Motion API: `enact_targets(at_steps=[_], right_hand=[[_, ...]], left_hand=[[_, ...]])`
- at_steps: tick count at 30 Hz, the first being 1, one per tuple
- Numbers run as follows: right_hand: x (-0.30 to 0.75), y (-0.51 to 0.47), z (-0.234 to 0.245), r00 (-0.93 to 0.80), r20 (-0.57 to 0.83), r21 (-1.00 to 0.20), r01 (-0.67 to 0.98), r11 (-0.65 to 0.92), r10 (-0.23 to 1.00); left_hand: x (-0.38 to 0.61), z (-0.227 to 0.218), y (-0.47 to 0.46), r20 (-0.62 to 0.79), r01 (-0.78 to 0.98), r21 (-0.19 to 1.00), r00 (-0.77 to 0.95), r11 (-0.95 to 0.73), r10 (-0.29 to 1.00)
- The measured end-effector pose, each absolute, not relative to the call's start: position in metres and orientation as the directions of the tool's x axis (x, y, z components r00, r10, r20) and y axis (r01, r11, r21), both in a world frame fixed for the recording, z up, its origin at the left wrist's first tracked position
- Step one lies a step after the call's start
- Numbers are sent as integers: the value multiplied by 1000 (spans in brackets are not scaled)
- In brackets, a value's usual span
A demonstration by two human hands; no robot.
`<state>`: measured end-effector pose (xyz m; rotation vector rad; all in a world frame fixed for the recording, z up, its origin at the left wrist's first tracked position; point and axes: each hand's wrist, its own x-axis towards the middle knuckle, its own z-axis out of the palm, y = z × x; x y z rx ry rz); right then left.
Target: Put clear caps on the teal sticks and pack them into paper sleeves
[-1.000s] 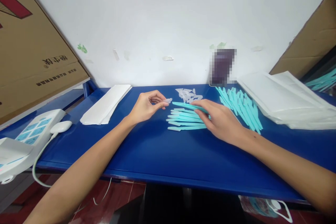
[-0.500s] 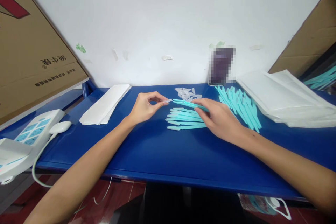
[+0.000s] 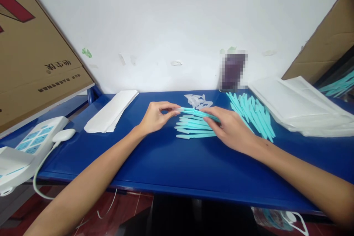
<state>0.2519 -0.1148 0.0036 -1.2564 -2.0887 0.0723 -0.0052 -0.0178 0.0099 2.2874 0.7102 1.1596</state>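
My right hand [image 3: 231, 129] holds a slim teal stick [image 3: 193, 111] by its handle, just above a neat row of capped teal sticks [image 3: 193, 129] on the blue table [image 3: 166, 158]. My left hand [image 3: 156, 116] pinches a small clear cap at the stick's left tip. Several loose clear caps [image 3: 197, 100] lie just behind. A fan of uncapped teal sticks [image 3: 253, 112] lies to the right of my right hand.
A stack of white sleeves [image 3: 112, 111] lies at the left, a larger white stack [image 3: 298, 105] at the right. A white power strip with a plug [image 3: 30, 143] sits at the far left. Cardboard boxes [image 3: 33, 51] lean at both sides. A blurred dark object [image 3: 233, 72] stands against the wall.
My left hand brought the clear cap rightward onto the tip of the teal stick held by my right hand. The two hands are closer together.
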Motion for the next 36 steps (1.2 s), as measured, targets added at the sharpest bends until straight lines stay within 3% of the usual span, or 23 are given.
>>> enact_targets(at_steps=[6, 14, 23, 30, 36], right_hand=[[252, -115, 4, -238, 524, -397, 781, 482, 818], [252, -116, 5, -249, 507, -424, 761, 490, 825], [252, -115, 6, -250, 517, -414, 764, 494, 819], [251, -115, 6, -242, 533, -404, 769, 495, 811], [251, -115, 6, -242, 532, -418, 759, 500, 812]], left_hand=[[-6, 10, -17, 575, 237, 654, 462, -719, 675], [-7, 16, -18, 632, 283, 537, 488, -794, 602], [-3, 13, -22, 627, 267, 506, 539, -821, 562], [-5, 15, -20, 687, 292, 465, 476, -836, 548], [-5, 16, -23, 653, 267, 451, 552, -852, 518]])
